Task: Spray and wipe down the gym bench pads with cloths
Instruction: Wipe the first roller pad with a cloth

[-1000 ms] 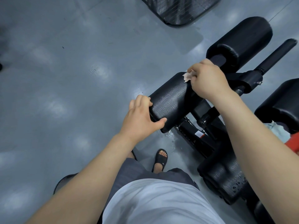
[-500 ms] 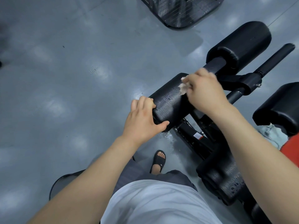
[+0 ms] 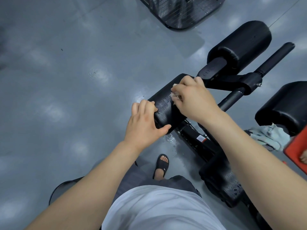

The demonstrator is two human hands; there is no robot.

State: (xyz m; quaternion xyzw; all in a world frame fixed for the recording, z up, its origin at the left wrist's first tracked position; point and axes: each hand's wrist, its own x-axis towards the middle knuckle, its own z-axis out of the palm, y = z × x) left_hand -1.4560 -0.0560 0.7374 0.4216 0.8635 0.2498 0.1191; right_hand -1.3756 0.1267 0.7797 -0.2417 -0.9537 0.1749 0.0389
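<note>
A black cylindrical roller pad (image 3: 163, 98) of the gym bench lies in the middle of the view, its surface wet with droplets. My left hand (image 3: 144, 121) grips the pad's near end, fingers over the top and thumb underneath. My right hand (image 3: 192, 97) holds a small crumpled pale cloth (image 3: 174, 95) and presses it on the top of the same pad. A second roller pad (image 3: 240, 45) sits farther back, and a third pad (image 3: 285, 105) at the right.
A black handle bar (image 3: 272, 58) and frame (image 3: 196, 140) run beside the pads. A light blue cloth (image 3: 265, 136) lies on the floor by a red object (image 3: 297, 150) at the right edge. Dark equipment (image 3: 181, 10) stands at the top. My sandalled foot (image 3: 162, 165) is on the grey floor.
My right hand has slid the cloth along the pad from its far end toward my left hand. The left hand has kept its grip on the near end.
</note>
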